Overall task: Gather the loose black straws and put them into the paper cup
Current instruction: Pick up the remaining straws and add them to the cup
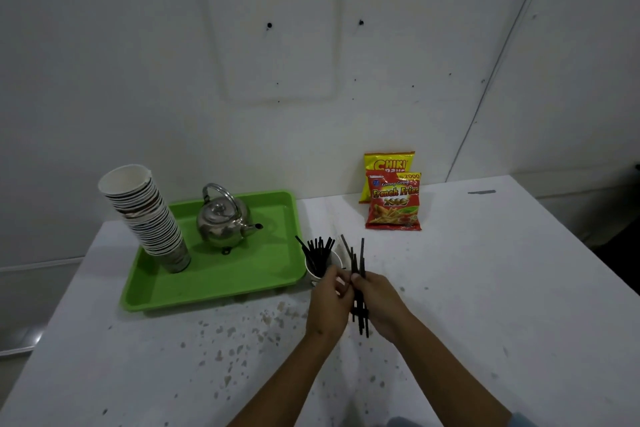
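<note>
A small white paper cup (335, 259) stands on the white table just right of the green tray, with several black straws (317, 251) standing in it. My right hand (381, 305) grips a bundle of several black straws (360, 263) held roughly upright, just right of the cup. My left hand (329, 305) sits in front of the cup, its fingertips pinching at the same bundle. The hands hide the lower part of the cup.
A green tray (221, 284) at the left holds a tall leaning stack of paper cups (145, 215) and a metal kettle (223, 218). Two snack bags (393, 198) lean against the wall at the back. The table (502, 288) is speckled with spots near me.
</note>
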